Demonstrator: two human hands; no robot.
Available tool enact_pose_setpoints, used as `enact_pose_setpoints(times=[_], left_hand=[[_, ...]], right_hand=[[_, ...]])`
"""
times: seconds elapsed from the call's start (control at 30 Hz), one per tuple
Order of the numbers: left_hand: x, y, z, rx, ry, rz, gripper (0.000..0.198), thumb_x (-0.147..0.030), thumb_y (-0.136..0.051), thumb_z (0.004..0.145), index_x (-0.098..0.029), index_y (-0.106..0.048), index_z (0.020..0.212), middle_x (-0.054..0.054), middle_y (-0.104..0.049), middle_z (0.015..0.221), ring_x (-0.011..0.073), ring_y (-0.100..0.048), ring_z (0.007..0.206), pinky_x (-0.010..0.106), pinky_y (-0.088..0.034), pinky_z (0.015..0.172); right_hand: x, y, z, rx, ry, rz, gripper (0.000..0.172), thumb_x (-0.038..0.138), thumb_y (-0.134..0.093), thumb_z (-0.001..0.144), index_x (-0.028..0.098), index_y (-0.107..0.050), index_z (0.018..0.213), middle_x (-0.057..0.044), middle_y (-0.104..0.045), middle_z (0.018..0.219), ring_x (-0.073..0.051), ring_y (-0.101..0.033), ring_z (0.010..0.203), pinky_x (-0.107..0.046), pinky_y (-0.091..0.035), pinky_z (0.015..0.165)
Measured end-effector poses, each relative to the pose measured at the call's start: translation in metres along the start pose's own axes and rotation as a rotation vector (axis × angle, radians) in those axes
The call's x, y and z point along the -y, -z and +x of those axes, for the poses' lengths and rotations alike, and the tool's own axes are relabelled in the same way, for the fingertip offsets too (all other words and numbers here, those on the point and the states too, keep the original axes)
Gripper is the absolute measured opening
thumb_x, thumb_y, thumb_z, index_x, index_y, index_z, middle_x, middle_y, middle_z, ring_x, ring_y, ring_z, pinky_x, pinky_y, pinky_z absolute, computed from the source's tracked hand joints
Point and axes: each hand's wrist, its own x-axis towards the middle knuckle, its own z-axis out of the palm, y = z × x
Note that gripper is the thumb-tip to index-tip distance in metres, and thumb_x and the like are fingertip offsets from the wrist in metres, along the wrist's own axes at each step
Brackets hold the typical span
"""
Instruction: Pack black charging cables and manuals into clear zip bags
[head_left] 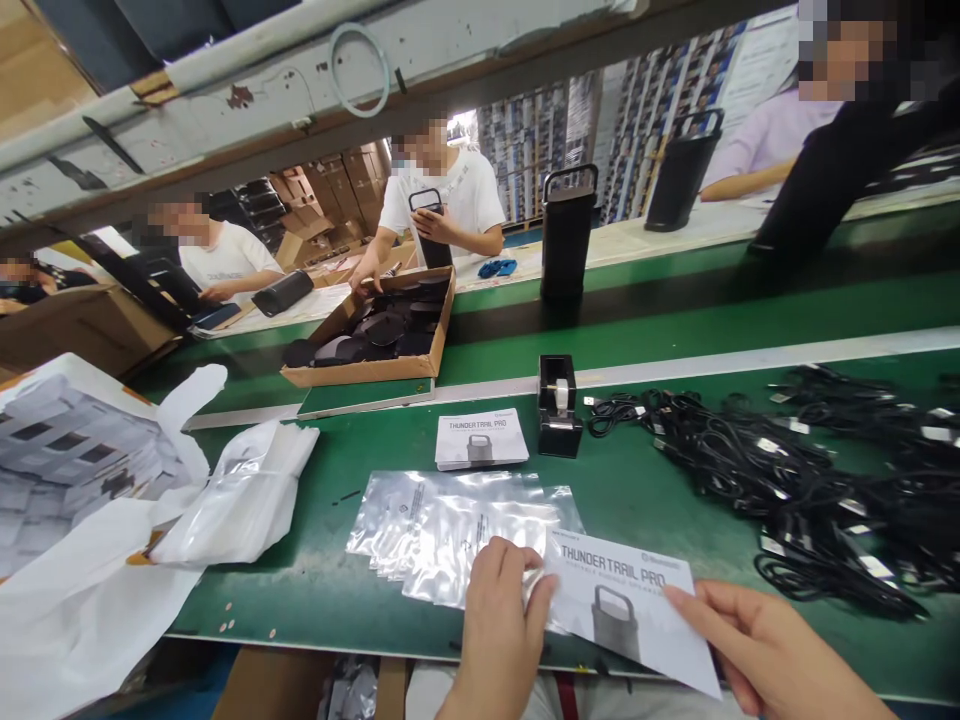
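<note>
My right hand (757, 640) pinches the right edge of a white printed manual (667, 625) marked "Thunder Trail Pro", with a speaker pictured on it. The manual's left end lies at the mouth of a clear plastic bag (517, 520); how far it is inside, I cannot tell. Curled fingers of my left hand (502, 610) grip that bag beside the manual's left edge. More clear bags (390, 510) are fanned out beneath, to the left. Behind them sits a stack of matching manuals (482, 438).
A black tape dispenser (559, 410) stands beside the stack. Bundled black USB cables (750, 470) cover the right side. At left lies wrapped white packaging (240, 490). Beyond are a carton of black parts (375, 335), an upright black speaker (568, 235) and several co-workers.
</note>
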Motion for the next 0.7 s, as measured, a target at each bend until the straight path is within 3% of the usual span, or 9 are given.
enact_pose_setpoints(times=[0.1, 0.27, 0.37, 0.47, 0.63, 0.7], left_hand=[[0.001, -0.003, 0.0, 0.011, -0.023, 0.043, 0.007, -0.018, -0.06, 0.08, -0.02, -0.057, 0.086, 0.004, -0.055, 0.084, 0.0209, -0.053, 0.078, 0.033, -0.043, 0.069], [-0.001, 0.002, 0.004, 0.062, -0.031, 0.117, 0.013, -0.012, -0.051, 0.082, -0.019, -0.058, 0.074, 0.004, -0.056, 0.079, 0.0199, -0.054, 0.073, 0.032, -0.041, 0.066], [-0.006, 0.01, 0.007, 0.041, -0.017, 0.023, 0.014, -0.014, -0.047, 0.085, -0.02, -0.056, 0.076, 0.003, -0.055, 0.079, 0.0182, -0.053, 0.071, 0.029, -0.04, 0.063], [-0.013, 0.016, 0.01, 0.025, -0.007, -0.11, 0.015, -0.015, -0.044, 0.086, -0.02, -0.053, 0.075, 0.002, -0.053, 0.078, 0.0158, -0.053, 0.07, 0.027, -0.039, 0.063], [-0.02, 0.021, 0.014, 0.038, -0.024, -0.233, 0.016, -0.018, -0.042, 0.087, -0.02, -0.053, 0.076, 0.002, -0.051, 0.077, 0.0148, -0.051, 0.07, 0.026, -0.039, 0.062], [-0.018, 0.022, 0.016, 0.035, -0.019, -0.224, 0.016, -0.019, -0.042, 0.088, -0.02, -0.053, 0.077, 0.002, -0.052, 0.079, 0.0154, -0.052, 0.071, 0.027, -0.039, 0.063]], right_hand=[[0.009, 0.003, 0.004, 0.147, 0.034, 0.047, 0.042, 0.059, -0.054, 0.071, 0.018, -0.056, 0.063, 0.008, -0.039, 0.031, -0.005, -0.026, 0.029, -0.018, -0.022, 0.033], [0.02, 0.01, 0.002, 0.351, 0.038, 0.194, 0.033, 0.049, -0.064, 0.07, 0.016, -0.061, 0.072, 0.002, -0.059, 0.046, -0.006, -0.048, 0.038, -0.016, -0.038, 0.042], [0.025, 0.007, 0.005, 0.289, 0.021, 0.221, 0.028, 0.044, -0.068, 0.068, 0.016, -0.06, 0.07, 0.004, -0.058, 0.045, -0.004, -0.046, 0.036, -0.014, -0.035, 0.039], [0.037, -0.011, 0.015, 0.205, 0.069, 0.211, 0.027, 0.042, -0.066, 0.067, 0.017, -0.056, 0.069, 0.004, -0.06, 0.053, -0.002, -0.043, 0.033, -0.013, -0.029, 0.033], [0.068, -0.06, 0.03, 0.177, 0.276, -0.102, 0.019, 0.03, -0.044, 0.081, 0.017, -0.056, 0.075, 0.002, -0.062, 0.055, -0.006, -0.052, 0.035, -0.014, -0.028, 0.03], [0.079, -0.066, 0.034, 0.177, 0.352, -0.216, 0.018, 0.024, -0.044, 0.081, 0.017, -0.058, 0.073, 0.002, -0.064, 0.053, -0.009, -0.057, 0.037, -0.015, -0.033, 0.031]])
